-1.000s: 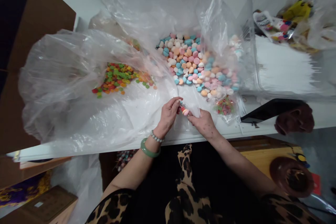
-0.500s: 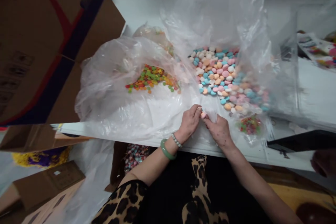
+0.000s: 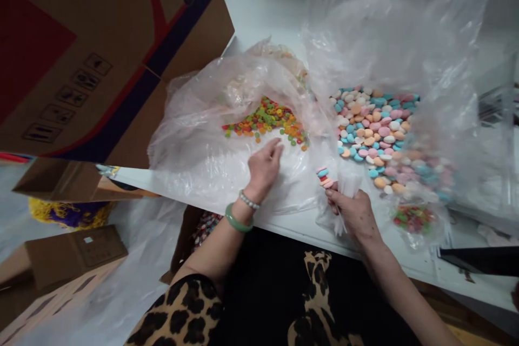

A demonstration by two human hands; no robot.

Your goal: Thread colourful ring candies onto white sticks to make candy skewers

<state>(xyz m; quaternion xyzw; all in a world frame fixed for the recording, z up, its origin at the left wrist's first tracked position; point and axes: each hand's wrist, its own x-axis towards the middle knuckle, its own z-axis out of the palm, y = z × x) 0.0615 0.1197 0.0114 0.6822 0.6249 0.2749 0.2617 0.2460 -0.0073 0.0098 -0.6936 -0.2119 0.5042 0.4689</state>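
Gripping the candy stack (image 3: 324, 179), right fingers (image 3: 334, 195) press together while left fingers (image 3: 274, 147) curl closed near small candies (image 3: 268, 114)

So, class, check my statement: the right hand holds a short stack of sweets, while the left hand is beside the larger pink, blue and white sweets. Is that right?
Not quite: the head view shows the left hand beside the small red, green and orange pieces. The right hand does hold a short stack of sweets.
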